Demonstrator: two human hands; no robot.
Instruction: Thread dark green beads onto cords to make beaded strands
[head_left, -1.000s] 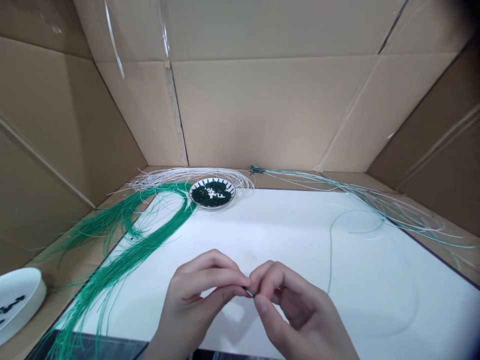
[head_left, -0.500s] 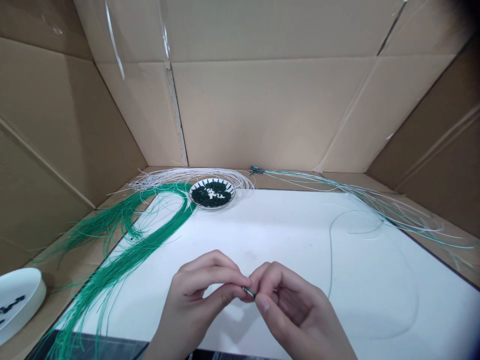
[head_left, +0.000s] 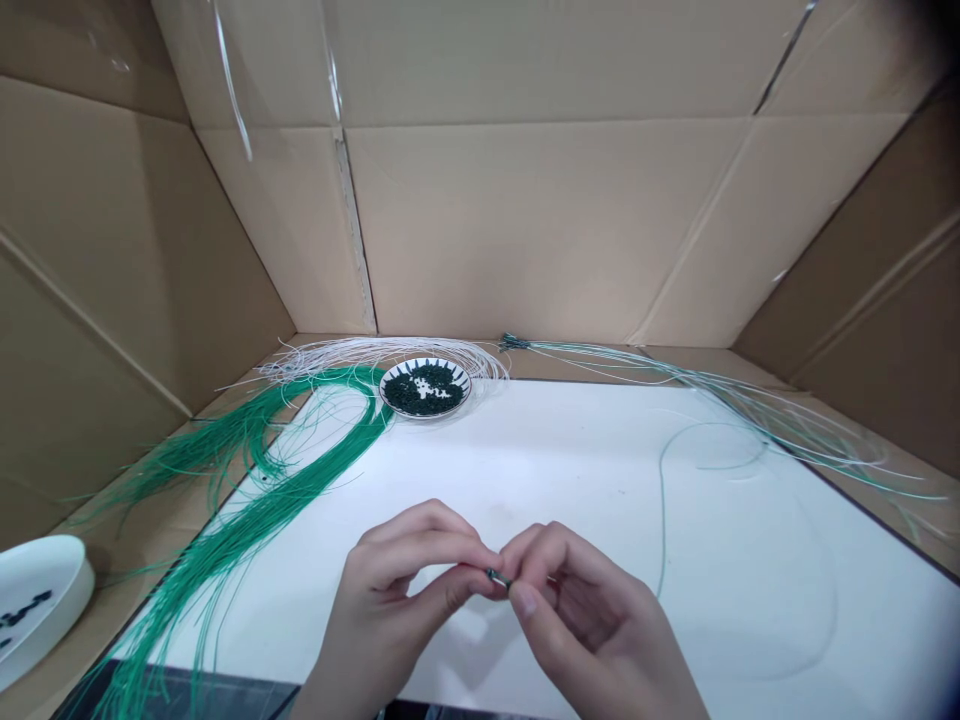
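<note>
My left hand (head_left: 420,575) pinches one end of a small dark green piece (head_left: 498,577) between thumb and forefinger. The thumb and fingers of my right hand (head_left: 570,600) close on its other end, so the fingertips of both hands nearly meet around it. Only a short, shiny stretch of the piece shows; the fingers cover the rest. From behind my right hand a thin pale green line (head_left: 663,500) loops across the white board (head_left: 517,450). Whether it joins the held piece is hidden.
A patterned dish (head_left: 386,400) of small dark green bits stands at the back. Green strands (head_left: 277,500) sweep along the left, with white strands (head_left: 337,352) behind. Tied strands (head_left: 600,350) lie at back right. A white bowl (head_left: 71,590) with dark pieces stands left; cardboard walls (head_left: 517,220) surround the board.
Both hands keep the same grip on the small dark green piece, with only a very slight shift of the fingers. Nothing else has visibly moved.
</note>
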